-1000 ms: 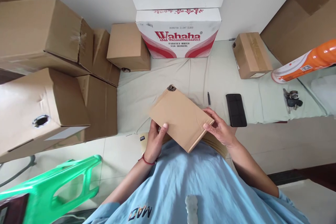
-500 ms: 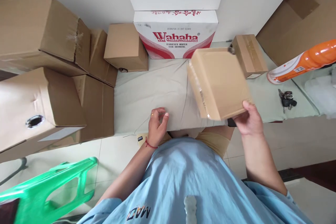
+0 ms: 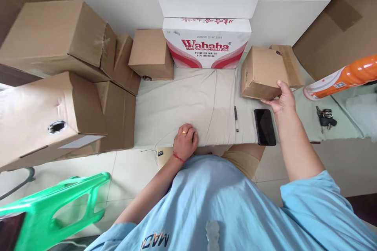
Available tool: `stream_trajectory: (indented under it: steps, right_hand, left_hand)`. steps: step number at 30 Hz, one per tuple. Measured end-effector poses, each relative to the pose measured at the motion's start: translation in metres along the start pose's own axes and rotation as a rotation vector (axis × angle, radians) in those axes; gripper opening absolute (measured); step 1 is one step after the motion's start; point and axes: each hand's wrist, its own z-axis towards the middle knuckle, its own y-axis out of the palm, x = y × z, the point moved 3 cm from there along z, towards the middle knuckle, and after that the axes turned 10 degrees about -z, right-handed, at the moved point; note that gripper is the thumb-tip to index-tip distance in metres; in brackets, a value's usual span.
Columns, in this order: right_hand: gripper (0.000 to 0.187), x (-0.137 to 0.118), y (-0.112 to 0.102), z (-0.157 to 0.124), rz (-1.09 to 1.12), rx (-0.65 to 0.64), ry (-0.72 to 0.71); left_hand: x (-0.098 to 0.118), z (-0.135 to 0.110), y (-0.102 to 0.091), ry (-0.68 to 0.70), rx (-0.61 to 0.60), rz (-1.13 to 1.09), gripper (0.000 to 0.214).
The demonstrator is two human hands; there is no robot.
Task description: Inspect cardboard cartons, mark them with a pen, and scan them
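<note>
My right hand (image 3: 282,97) grips the near right corner of a small brown cardboard box (image 3: 263,68), thumb on top and fingers under its lower edge. That box is at the back right of the cloth-covered table (image 3: 182,102), in front of and beside another taped cardboard box (image 3: 290,62). Whether its base rests fully on the cloth I cannot tell. At the table's front edge my left hand (image 3: 186,141) rests with curled fingers, and nothing shows in it. A black phone (image 3: 265,127) and a pen (image 3: 236,119) lie near my right forearm.
A white and red Wahaha carton (image 3: 207,49) stands against the back wall. Left of it sit a small cardboard box (image 3: 151,54) and several stacked boxes (image 3: 59,35). An orange bottle (image 3: 344,76) and keys (image 3: 326,118) lie on the right. A green stool (image 3: 55,211) stands below left.
My right hand has moved the box away from me and to the right, beside the taped box. The pen and phone have come into sight. My left hand has lowered and its fingers curled in.
</note>
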Motion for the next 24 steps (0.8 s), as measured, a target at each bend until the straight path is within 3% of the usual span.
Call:
stream_trajectory:
  steps: [8,12,15,19,21,24]
  right_hand:
    - [0.037,0.002,0.04,0.047,-0.046,0.059,-0.09]
    - [0.041,-0.007,0.048,0.046,-0.118,0.079,-0.151]
    - [0.029,-0.018,0.044,0.017,-0.107,0.099,-0.224]
    - [0.024,-0.012,0.02,-0.051,-0.057,0.09,-0.326]
    - [0.026,0.001,0.004,-0.088,-0.038,0.042,-0.36]
    - [0.026,0.027,-0.019,-0.135,-0.079,-0.024,-0.303]
  left_hand:
    - [0.0,0.0,0.002,-0.026,-0.001,-0.015,0.013]
    - [0.001,0.002,0.002,-0.075,0.002,-0.083,0.01]
    - [0.001,0.004,-0.001,-0.119,0.007,-0.172,0.011]
    - [-0.006,0.006,-0.016,-0.195,0.013,-0.343,0.021]
    - [-0.014,0.006,-0.032,-0.264,0.03,-0.44,0.03]
    - [-0.022,0.005,-0.069,-0.382,0.096,-0.578,0.052]
